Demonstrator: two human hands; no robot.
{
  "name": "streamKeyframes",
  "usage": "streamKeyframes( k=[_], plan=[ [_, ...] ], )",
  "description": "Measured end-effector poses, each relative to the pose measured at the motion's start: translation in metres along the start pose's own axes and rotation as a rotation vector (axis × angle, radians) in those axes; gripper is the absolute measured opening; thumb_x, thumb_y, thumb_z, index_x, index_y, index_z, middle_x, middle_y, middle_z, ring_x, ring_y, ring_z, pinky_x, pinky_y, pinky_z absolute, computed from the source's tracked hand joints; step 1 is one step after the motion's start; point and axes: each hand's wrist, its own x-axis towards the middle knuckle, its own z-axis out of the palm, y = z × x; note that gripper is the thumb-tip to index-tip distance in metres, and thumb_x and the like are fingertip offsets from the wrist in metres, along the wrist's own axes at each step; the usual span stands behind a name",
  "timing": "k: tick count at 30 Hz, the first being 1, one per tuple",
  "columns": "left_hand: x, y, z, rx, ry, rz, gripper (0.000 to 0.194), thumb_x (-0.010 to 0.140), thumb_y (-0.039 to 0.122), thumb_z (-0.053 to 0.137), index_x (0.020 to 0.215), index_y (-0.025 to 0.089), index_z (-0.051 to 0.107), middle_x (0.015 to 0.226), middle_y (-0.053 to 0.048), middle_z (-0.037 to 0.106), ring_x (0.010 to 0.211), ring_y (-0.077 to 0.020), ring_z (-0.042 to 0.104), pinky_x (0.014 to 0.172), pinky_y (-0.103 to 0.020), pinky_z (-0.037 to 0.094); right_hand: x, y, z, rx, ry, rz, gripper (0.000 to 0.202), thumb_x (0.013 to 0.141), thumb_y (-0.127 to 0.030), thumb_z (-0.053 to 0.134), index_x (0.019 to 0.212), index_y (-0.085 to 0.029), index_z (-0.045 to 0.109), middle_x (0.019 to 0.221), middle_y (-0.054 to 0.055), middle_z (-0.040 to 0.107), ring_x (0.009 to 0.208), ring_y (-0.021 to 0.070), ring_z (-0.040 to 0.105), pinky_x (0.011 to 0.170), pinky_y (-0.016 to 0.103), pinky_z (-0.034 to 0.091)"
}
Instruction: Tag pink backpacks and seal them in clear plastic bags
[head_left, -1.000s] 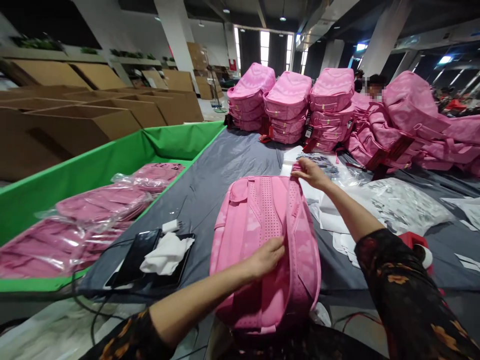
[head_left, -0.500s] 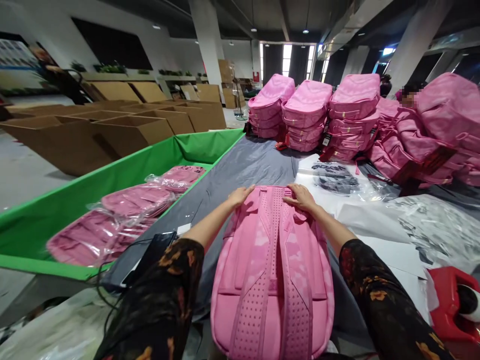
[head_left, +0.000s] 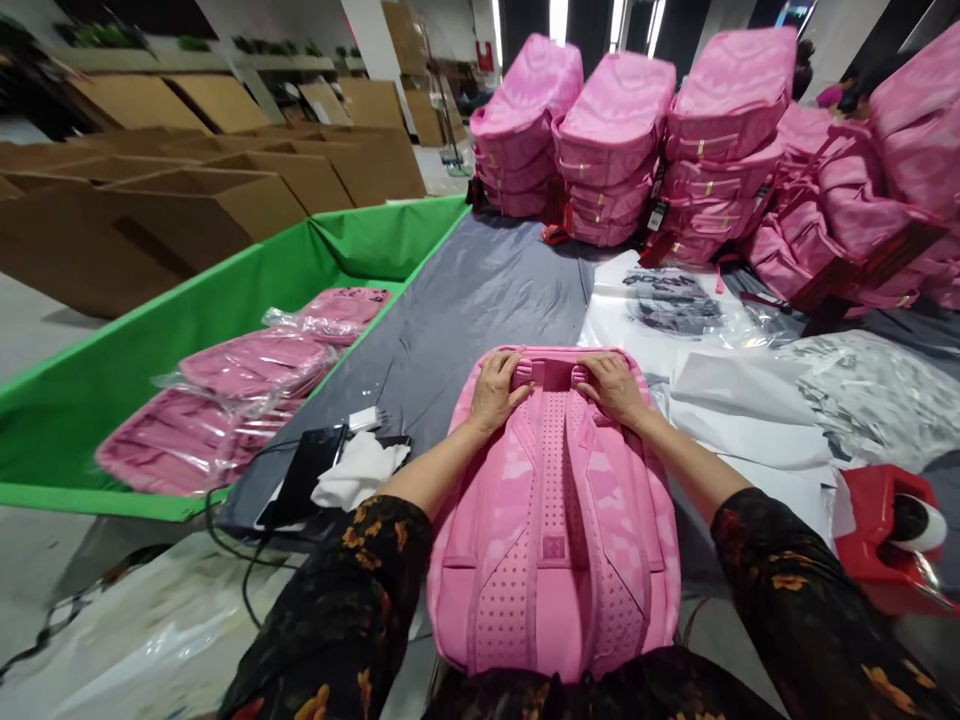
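Observation:
A pink backpack (head_left: 555, 520) lies in front of me with its straps and perforated back panel facing up, its lower end against my body. My left hand (head_left: 496, 390) is bent over the upper left part, fingers curled at the base of the left strap beside the top handle. Opposite it, my right hand (head_left: 611, 388) has its fingers curled on the base of the right strap. Both hands grip the backpack near its top edge.
Pink backpacks (head_left: 615, 130) stand stacked at the back of the grey-covered table (head_left: 495, 280). Left: a green bin (head_left: 300, 250) with bagged backpacks, cardboard boxes (head_left: 202, 210), a tablet (head_left: 307, 475) and white cloth (head_left: 360, 470). Right: white sheets (head_left: 735, 420), plastic bags (head_left: 885, 400), a red tape dispenser (head_left: 892, 510).
Both hands have shifted from the backpack's top edge to the strap bases. The backpack is nearer my body and its top lies flatter. The view has tilted down.

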Motion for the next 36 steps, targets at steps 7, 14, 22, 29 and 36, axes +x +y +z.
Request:
streamKeyframes(
  k=[7, 14, 22, 29, 36],
  plan=[
    [-0.009, -0.025, 0.021, 0.022, -0.298, 0.075, 0.029, 0.101, 0.035, 0.051, 0.114, 0.017, 0.069, 0.116, -0.014, 0.066, 0.112, -0.0289, 0.059, 0.104, -0.044, 0.048, -0.017, 0.008, 0.01, 0.099, -0.219, 0.089, 0.039, 0.096, -0.034, 0.065, 0.132, -0.02, 0.067, 0.134, 0.012, 0.07, 0.121, 0.0319, 0.064, 0.106, 0.046, 0.048],
    [0.069, -0.037, 0.043, 0.041, -0.402, -0.139, 0.027, 0.094, 0.036, 0.063, 0.113, 0.016, 0.064, 0.121, -0.014, 0.065, 0.115, -0.0276, 0.06, 0.105, -0.043, 0.048, 0.054, 0.033, 0.026, -0.063, -0.345, 0.329, 0.042, 0.098, -0.039, 0.063, 0.135, -0.019, 0.065, 0.13, 0.013, 0.072, 0.12, 0.0328, 0.066, 0.101, 0.042, 0.05],
    [0.015, 0.066, 0.033, 0.018, -0.652, -0.159, 0.078, 0.097, 0.064, 0.051, 0.163, 0.027, 0.03, 0.173, -0.02, 0.02, 0.161, -0.0437, 0.011, 0.119, -0.077, 0.018, 0.06, 0.014, 0.039, -0.183, -0.239, 0.454, 0.044, 0.098, -0.042, 0.064, 0.132, -0.015, 0.06, 0.118, 0.017, 0.074, 0.107, 0.0336, 0.069, 0.087, 0.039, 0.053],
    [0.006, 0.061, 0.047, 0.128, -0.555, -0.188, 0.066, 0.102, 0.057, 0.044, 0.162, 0.032, 0.037, 0.174, -0.016, 0.018, 0.163, -0.0361, 0.005, 0.125, -0.07, 0.013, 0.059, 0.027, -0.002, -0.277, -0.227, 0.231, 0.036, 0.093, -0.012, 0.058, 0.128, -0.015, 0.066, 0.134, 0.019, 0.066, 0.127, 0.0321, 0.059, 0.106, 0.042, 0.048],
    [-0.008, 0.051, 0.061, 0.132, -0.358, -0.172, 0.064, 0.099, 0.057, 0.05, 0.157, 0.03, 0.048, 0.171, -0.013, 0.029, 0.162, -0.0371, 0.013, 0.127, -0.067, 0.013, 0.106, 0.077, -0.012, -0.277, -0.5, 0.406, 0.046, 0.072, -0.026, 0.09, 0.114, -0.021, 0.071, 0.118, 0.009, 0.073, 0.107, 0.0265, 0.069, 0.081, 0.029, 0.051]
  ],
)
